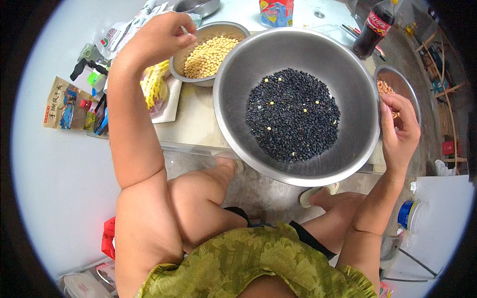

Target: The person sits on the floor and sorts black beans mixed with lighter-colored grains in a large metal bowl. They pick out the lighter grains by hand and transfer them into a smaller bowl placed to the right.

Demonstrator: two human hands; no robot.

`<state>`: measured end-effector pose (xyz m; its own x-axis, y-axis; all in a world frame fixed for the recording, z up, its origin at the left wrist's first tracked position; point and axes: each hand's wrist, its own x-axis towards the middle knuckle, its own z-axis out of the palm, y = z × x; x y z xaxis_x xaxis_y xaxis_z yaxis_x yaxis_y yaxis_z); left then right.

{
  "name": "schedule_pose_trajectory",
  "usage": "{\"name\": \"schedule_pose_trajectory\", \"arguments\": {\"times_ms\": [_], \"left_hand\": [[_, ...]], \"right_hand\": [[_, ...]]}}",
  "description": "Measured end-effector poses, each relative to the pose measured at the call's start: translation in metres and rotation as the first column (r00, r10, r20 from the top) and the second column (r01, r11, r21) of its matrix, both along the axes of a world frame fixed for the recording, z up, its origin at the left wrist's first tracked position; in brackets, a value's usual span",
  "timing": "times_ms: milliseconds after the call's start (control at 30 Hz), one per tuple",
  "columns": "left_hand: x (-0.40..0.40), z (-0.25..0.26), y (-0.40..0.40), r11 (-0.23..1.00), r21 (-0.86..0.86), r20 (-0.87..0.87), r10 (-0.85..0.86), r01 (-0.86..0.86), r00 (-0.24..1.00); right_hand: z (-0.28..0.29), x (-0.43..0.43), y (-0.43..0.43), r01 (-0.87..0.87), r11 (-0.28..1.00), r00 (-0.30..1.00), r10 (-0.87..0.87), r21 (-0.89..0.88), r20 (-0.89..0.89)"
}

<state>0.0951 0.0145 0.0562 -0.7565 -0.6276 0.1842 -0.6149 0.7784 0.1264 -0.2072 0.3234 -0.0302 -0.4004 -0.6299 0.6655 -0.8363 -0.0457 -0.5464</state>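
A large stainless steel bowl (231, 130) holds black seeds or grains (294, 119) with several yellow beans scattered on top. My right hand (400, 121) grips its right rim. At the upper left, my left hand (167, 35) is raised by the left edge of a smaller metal bowl (236, 28) of yellow soybeans (210, 56); its fingers are curled, and whether anything is between them cannot be told. Partly behind my right hand is another metal bowl (404, 80) with pinkish-brown peanuts or beans (384, 87).
A cola bottle (374, 28) and several pens or pencils (380, 52) are at the upper right. A red-and-blue packet (276, 13) stands behind the large bowl. Yellow foam netting (155, 83) and a snack pouch (61, 106) lie at left. The table's near edge (197, 149) crosses above my legs.
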Motion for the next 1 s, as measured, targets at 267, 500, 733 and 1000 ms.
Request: {"name": "schedule_pose_trajectory", "arguments": {"times_ms": [267,500,733,1000], "left_hand": [[-0.078,-0.024,0.051,0.901,0.063,0.024,-0.432,0.430,0.902],[-0.124,-0.061,0.060,0.906,0.012,0.434,-0.386,0.423,0.814],[-0.126,-0.076,0.047,0.814,-0.052,0.479,-0.489,0.579,0.729],[-0.131,-0.078,0.057,0.836,-0.040,0.538,-0.444,0.548,0.717]], "right_hand": [[0.005,0.001,-0.002,0.011,0.995,0.999,-0.008,-0.096,0.032],[0.006,-0.004,-0.001,0.005,0.992,0.995,0.008,-0.126,0.104],[0.001,-0.001,-0.004,0.003,0.995,0.993,0.009,-0.104,0.114],[-0.002,-0.001,-0.003,-0.007,1.000,0.998,0.006,0.009,0.057]]}}
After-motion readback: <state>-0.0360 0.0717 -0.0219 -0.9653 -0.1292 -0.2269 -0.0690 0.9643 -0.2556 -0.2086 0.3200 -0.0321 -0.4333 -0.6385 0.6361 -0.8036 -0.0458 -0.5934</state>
